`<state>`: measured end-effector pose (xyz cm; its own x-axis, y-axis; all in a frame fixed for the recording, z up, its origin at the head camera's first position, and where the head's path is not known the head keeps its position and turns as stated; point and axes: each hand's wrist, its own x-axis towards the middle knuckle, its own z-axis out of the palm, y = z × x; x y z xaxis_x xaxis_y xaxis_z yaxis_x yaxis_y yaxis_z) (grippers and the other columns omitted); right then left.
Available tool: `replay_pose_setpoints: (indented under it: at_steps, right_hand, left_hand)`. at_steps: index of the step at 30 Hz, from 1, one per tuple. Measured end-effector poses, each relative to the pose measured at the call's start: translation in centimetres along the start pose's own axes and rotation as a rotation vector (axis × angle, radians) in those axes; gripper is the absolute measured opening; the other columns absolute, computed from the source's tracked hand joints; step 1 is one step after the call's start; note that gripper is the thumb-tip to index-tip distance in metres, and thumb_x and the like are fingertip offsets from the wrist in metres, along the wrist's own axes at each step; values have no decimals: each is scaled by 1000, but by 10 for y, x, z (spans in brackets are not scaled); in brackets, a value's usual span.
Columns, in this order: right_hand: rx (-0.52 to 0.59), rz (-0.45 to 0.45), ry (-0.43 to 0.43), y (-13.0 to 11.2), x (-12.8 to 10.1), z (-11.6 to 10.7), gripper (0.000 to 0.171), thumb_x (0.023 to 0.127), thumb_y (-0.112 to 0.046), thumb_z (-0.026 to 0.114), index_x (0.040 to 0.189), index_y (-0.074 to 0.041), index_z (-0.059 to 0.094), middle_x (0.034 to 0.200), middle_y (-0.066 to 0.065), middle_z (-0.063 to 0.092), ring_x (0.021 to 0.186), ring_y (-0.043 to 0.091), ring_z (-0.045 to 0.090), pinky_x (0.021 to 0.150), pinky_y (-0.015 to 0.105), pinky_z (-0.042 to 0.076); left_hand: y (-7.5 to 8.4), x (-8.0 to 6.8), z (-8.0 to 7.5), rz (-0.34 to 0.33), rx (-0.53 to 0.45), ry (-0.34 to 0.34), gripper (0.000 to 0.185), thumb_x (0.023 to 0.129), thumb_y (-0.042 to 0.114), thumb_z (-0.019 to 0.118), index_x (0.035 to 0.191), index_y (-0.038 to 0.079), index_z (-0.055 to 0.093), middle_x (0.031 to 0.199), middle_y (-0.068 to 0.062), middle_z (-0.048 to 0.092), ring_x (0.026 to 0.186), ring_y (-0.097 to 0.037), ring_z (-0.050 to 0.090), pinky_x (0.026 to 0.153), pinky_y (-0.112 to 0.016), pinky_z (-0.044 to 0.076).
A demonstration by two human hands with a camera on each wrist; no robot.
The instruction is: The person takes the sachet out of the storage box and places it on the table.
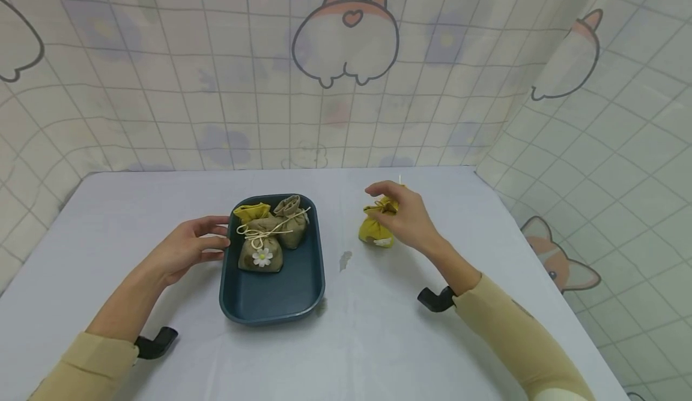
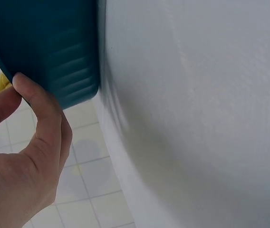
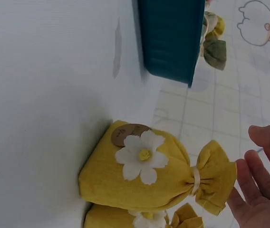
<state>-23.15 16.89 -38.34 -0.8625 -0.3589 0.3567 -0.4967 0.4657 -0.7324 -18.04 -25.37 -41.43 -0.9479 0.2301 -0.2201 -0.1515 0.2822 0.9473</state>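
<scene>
A dark teal tray (image 1: pixel 276 293) sits mid-table and holds a brown sachet with a white daisy (image 1: pixel 261 254), an olive sachet (image 1: pixel 292 221) and a yellow one (image 1: pixel 251 211). My left hand (image 1: pixel 216 236) rests at the tray's left rim; in the left wrist view its thumb (image 2: pixel 33 95) touches the tray's outer wall (image 2: pixel 44 42). To the right of the tray, a yellow sachet with a white flower (image 1: pixel 375 228) (image 3: pixel 144 171) lies on the table, and a second yellow sachet (image 3: pixel 135 219) lies against it. My right hand (image 1: pixel 402 212) hovers over its tied top with the fingers (image 3: pixel 261 175) spread and not closed on it.
A white cloth covers the table (image 1: pixel 378 341), with a small grey stain (image 1: pixel 344 261) just right of the tray. A tiled curtain with cartoon dogs (image 1: pixel 346 35) hangs behind and to the right. The table's right edge (image 1: pixel 546 281) is close to my right arm.
</scene>
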Motion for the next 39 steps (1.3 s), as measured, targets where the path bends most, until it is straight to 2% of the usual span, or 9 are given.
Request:
replay_pose_setpoints:
  at_steps: [7,11,15,19,22,26,29,33,39]
  right_hand:
    - [33,-71,-22,-11,14,12,32,90,0,77,121,-3,68,121,8,69,115,24,63,102,38,52]
    - [43,-79,-62,-15,25,20,32,92,-2,76,122,-2,67,121,7,68,113,22,64,100,34,53]
    - [75,-76,-112,-15,34,29,33,92,-5,76,124,-2,66,122,11,68,113,23,64,100,41,53]
    - [129,-65,-157,-16,40,36,34,93,-6,76,125,-4,66,123,15,67,112,20,63,100,39,53]
    - [153,-58,-189,-19,45,42,36,93,-6,77,126,-4,65,123,15,67,112,21,63,99,36,54]
    - [165,-52,-235,-20,50,50,37,92,-6,77,127,-3,65,121,13,67,113,25,64,100,42,53]
    - [166,-36,-268,-19,55,56,39,92,-8,78,129,-5,64,121,10,67,114,23,63,102,45,52]
    - [178,-24,-308,-19,62,66,43,93,-7,77,133,-4,62,125,12,65,115,19,62,103,47,51]
    - [173,-34,-338,-19,69,81,48,92,-6,78,136,-3,61,125,11,65,115,20,63,100,33,53]
  left_hand:
    - [0,0,0,-4,0,-2,65,99,4,61,155,-9,30,137,-28,46,104,-20,63,88,-31,58]
    - [0,0,0,-4,4,3,65,99,4,61,155,-9,30,137,-28,46,103,-19,62,89,-32,58]
    - [1,0,0,-5,8,4,65,99,4,61,155,-9,30,137,-28,46,103,-19,62,89,-32,58]
    - [0,0,1,-10,8,0,65,99,4,61,155,-9,30,137,-28,46,104,-21,62,88,-32,58]
    - [1,0,1,-10,9,-1,65,99,3,61,155,-10,30,137,-28,47,104,-21,62,88,-31,58]
    - [2,1,0,-6,10,-5,65,99,3,61,155,-10,29,137,-28,47,104,-20,62,89,-32,58]
    - [2,2,0,-2,12,-10,65,99,3,60,155,-10,29,137,-28,47,103,-20,63,89,-32,58]
    - [2,3,0,-2,23,-11,64,100,4,60,155,-10,29,137,-29,46,104,-21,62,88,-31,58]
    - [1,3,2,-5,30,-4,65,100,3,60,155,-10,29,138,-30,45,106,-23,62,87,-30,58]
